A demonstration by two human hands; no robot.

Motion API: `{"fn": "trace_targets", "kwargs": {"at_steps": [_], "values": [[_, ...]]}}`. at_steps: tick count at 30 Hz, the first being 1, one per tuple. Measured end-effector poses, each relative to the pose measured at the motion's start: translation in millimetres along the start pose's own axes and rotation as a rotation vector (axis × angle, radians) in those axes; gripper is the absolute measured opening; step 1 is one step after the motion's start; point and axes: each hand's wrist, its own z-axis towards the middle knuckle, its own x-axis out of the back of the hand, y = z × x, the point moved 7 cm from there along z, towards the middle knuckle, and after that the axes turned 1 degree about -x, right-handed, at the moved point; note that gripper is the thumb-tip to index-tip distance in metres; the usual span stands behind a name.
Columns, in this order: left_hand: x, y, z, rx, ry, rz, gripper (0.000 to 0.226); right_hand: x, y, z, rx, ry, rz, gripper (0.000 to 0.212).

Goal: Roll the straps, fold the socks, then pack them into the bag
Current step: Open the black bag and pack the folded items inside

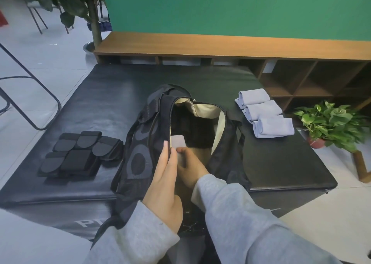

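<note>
A black bag lies unzipped in the middle of the black mat, its pale lining showing. My left hand holds the near left edge of the opening with straight fingers along the zipper. My right hand reaches into the opening and grips a folded pale grey sock. Three folded grey socks lie in a row on the mat to the right of the bag. Several rolled black straps sit grouped on the mat to the left.
A wooden shelf unit runs along the mat's far side under a green wall. A potted plant stands on the floor at the right. A black metal chair frame stands at the left, and a tall plant behind.
</note>
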Motion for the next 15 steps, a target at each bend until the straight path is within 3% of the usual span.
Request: {"fn": "trace_targets", "kwargs": {"at_steps": [5,12,15], "values": [[-4.8,3.5,-6.2,0.003,-0.063,0.088,0.084,-0.7,8.8,0.1,-0.053,-0.076,-0.109,0.048],[-6.6,2.8,-3.2,0.038,-0.042,0.082,0.077,33.3,5.9,-19.2,-0.009,-0.045,-0.560,0.054],[-7.4,1.5,-4.6,0.049,-0.026,0.095,0.079,53.6,6.0,-27.7,-0.009,0.002,-0.589,0.051]]}}
